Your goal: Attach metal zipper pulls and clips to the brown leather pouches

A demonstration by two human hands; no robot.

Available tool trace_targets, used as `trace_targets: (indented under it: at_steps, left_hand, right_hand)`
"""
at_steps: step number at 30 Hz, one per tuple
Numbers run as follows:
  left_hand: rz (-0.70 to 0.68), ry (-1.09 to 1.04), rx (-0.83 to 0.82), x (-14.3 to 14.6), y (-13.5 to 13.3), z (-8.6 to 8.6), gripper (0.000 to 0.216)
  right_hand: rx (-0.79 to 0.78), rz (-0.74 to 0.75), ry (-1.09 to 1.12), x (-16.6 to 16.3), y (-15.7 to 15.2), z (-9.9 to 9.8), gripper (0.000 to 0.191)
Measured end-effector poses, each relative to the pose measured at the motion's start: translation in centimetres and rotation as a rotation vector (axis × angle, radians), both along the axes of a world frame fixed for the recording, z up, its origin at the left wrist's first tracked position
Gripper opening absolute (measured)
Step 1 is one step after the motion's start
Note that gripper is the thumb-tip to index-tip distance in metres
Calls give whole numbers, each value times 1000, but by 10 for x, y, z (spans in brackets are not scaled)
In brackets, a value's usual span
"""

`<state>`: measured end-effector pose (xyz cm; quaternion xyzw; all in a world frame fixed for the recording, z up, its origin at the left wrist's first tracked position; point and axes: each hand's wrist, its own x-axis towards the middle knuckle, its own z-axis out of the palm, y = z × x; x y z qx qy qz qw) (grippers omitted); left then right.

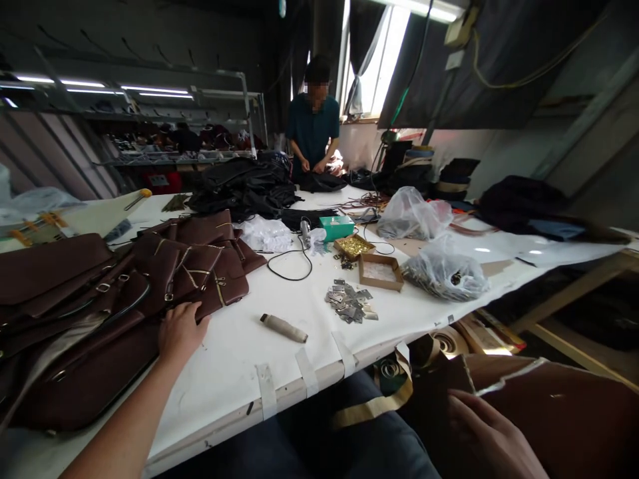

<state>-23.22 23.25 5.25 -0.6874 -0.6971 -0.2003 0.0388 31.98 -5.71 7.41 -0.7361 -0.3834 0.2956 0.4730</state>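
Note:
My left hand (pixel 182 332) rests on the near right edge of a pile of dark brown leather bags (pixel 120 352) with zips and metal rings. Its fingers are stretched over the leather and the thumb is apart. At the lower right, my right hand (pixel 492 436) is against another brown leather bag (pixel 564 406), which hangs beside my lap below table height. The fingers of that hand are bent together at the leather, with their tips in shadow. A short tool wrapped in pale tape (pixel 284 328) lies on the table to the right of my left hand.
Flat metal plates (pixel 349 301) lie loose on the white table (pixel 219 366). Behind them are a cardboard box (pixel 381 271), a tray of gold-coloured fittings (pixel 354 246), a green box (pixel 336 227) and plastic bags (pixel 444 273). Across the table, a person (pixel 314 126) handles black material.

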Motion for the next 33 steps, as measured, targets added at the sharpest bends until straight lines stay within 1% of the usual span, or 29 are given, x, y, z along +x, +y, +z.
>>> trace_targets:
  at_steps: [1,2,4,6,7,8,10,11,13,14,16,18,19,21,22,23,25,26,27,28,30,31,33]
  left_hand:
    - [-9,30,8,1,4,2,50]
    - [-18,59,19,3,6,5,49]
    - [-41,110,45,8,5,14,50]
    - [-71,154,70,16,-6,25,52]
    - [-95,176,86,22,-16,31,51]
    - [-124,197,106,30,-30,36,49]
    - [-222,247,179,49,-64,43,41]
    - [-280,256,209,62,-85,44,36]
    - [-383,249,228,90,-126,40,26]
    - [-414,232,227,105,-146,36,23]
    - [-464,160,225,133,-180,26,19]
    - [-523,42,188,152,-203,17,16]
    - [-561,-28,170,156,-210,16,17]
    - [-609,-139,163,154,-211,17,26]
    - [-594,-162,187,148,-207,21,32]
    - [-549,-156,221,140,-200,25,39]
    - [-399,-94,278,120,-179,32,51]
    - [-341,-59,274,111,-167,33,55]
    - [-319,-31,237,102,-156,33,55]
    - [-332,-14,180,96,-145,31,51]
    - [-364,-14,71,90,-131,22,43]
    - [-369,-19,40,89,-127,15,40]
    - [-359,-23,27,91,-125,2,33]
  right_hand:
    - [-49,17,49,-7,15,1,38]
    - [-85,65,90,-16,31,5,40]
    - [-109,196,145,-38,64,16,45]
    - [-84,302,217,-66,92,27,48]
    - [-65,345,284,-83,104,32,50]
    - [-44,392,372,-100,115,34,53]
    - [-22,485,577,-138,133,35,62]
    - [-30,521,666,-157,141,33,69]
    - [-62,553,781,-194,155,25,77]
    - [-62,562,804,-211,161,20,77]
    - [-9,527,775,-236,170,8,67]
    - [46,462,714,-248,175,-2,52]
    - [60,452,693,-249,175,-6,46]
    - [58,528,695,-239,175,-11,38]
    - [55,600,702,-231,176,-12,35]
    - [50,676,702,-222,176,-11,33]
    - [32,815,689,-205,179,-10,31]
    - [22,871,677,-199,181,-9,31]
    - [15,913,661,-194,183,-9,31]
    - [14,934,641,-191,185,-9,31]
    - [29,931,563,-190,189,-10,30]
    - [45,916,476,-191,192,-11,29]
    - [85,858,195,-194,196,-13,29]
